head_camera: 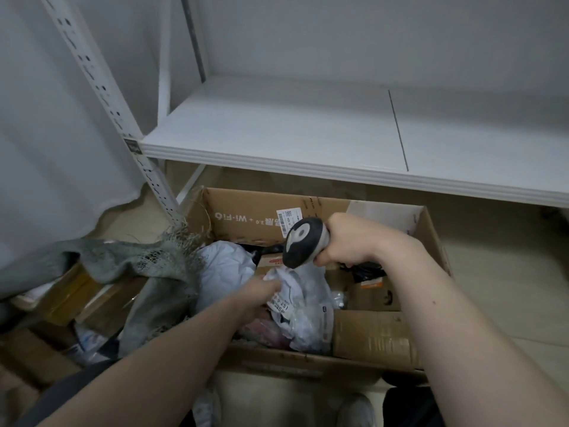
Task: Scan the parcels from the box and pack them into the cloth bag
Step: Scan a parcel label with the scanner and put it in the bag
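Note:
A brown cardboard box stands open on the floor with several parcels inside. My left hand reaches into it and grips a crumpled white plastic parcel with a printed label. My right hand holds a black and grey barcode scanner, its head pointing down at that parcel. The grey woven cloth bag lies to the left of the box, its frayed rim draped over the box's left edge, with brown parcels inside it.
A white metal shelf runs above and behind the box, its perforated upright at the left. A small cardboard parcel lies in the box's near right corner. Black bagged parcels lie under my right hand.

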